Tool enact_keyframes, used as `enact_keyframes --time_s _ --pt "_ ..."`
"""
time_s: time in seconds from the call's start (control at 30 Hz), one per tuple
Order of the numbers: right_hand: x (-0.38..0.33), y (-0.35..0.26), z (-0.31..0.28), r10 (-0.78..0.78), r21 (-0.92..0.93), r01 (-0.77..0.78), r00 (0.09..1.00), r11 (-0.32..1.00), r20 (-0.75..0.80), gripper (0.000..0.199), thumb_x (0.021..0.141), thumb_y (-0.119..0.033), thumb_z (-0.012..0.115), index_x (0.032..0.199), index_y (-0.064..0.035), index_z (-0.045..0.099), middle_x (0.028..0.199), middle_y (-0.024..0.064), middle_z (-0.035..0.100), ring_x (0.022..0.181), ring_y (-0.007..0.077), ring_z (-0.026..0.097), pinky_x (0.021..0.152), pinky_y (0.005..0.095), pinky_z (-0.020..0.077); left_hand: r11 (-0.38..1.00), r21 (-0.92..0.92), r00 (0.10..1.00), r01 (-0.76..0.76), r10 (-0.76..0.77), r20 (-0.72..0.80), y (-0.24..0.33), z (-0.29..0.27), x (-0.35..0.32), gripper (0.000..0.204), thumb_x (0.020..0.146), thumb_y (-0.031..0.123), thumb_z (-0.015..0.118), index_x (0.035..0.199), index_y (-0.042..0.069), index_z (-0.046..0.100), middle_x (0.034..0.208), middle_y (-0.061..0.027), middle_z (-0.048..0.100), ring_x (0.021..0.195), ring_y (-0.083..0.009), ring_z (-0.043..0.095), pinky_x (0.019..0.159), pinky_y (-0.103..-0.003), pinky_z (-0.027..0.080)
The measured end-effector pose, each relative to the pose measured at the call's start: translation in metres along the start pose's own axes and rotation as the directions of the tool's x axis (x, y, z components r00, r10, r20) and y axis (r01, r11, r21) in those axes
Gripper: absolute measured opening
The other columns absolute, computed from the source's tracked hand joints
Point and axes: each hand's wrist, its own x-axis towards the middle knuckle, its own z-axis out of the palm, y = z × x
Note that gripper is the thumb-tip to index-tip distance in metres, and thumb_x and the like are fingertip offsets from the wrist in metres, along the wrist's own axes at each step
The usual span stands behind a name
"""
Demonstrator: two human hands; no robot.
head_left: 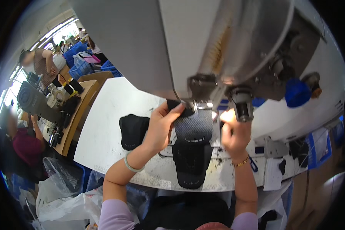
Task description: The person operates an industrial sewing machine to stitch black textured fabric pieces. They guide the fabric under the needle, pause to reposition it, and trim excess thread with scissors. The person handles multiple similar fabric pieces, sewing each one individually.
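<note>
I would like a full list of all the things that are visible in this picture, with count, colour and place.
sewing machine: one, grey-white, over the table, top centre
white table: one, white, centre
dark fabric piece: one, black-grey patterned, under the machine's foot, held by both hands
second dark piece: one, black, at the near table edge
stack of dark pieces: one stack, black, left on the table
blue crates: several, blue, far left
wooden bench: one, brown, left, with dark items on it
plastic bags: several, clear-white, lower left
other people: at least two, far left
left hand: pale bangle on the wrist, on the fabric
right hand: gold bracelet on the wrist, on the fabric's right edge
</note>
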Motion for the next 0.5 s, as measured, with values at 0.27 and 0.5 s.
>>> enact_keyframes --time_s 0.27,0.5 --pt "-0.023 0.062 -0.031 0.597 -0.314 -0.517 0.583 0.796 0.551 0.021 0.077 -0.007 0.064 0.097 -0.0022 0.061 0.093 0.0117 0.059 0.089 0.0309 0.058 0.080 0.0388 0.0460 0.955 0.199 0.939 -0.220 0.263 -0.224 0.023 -0.063 0.011 0.022 0.087 0.013 0.061 0.101 -0.003 0.061 0.093 -0.0084 0.067 0.078 -0.0118 0.064 0.069 -0.022 0.052" --pt "-0.026 0.060 -0.019 0.520 -0.408 -0.323 0.494 0.854 0.697 0.025 0.069 -0.011 0.070 0.092 -0.0041 0.063 0.091 0.0088 0.058 0.088 0.0276 0.058 0.077 0.0373 0.0456 0.127 0.946 0.882 0.299 0.342 -0.324 0.014 -0.214 -0.035 0.030 0.078 0.021 0.073 0.090 -0.004 0.060 0.071 -0.0119 0.062 0.058 -0.0196 0.057 0.055 -0.032 0.045"
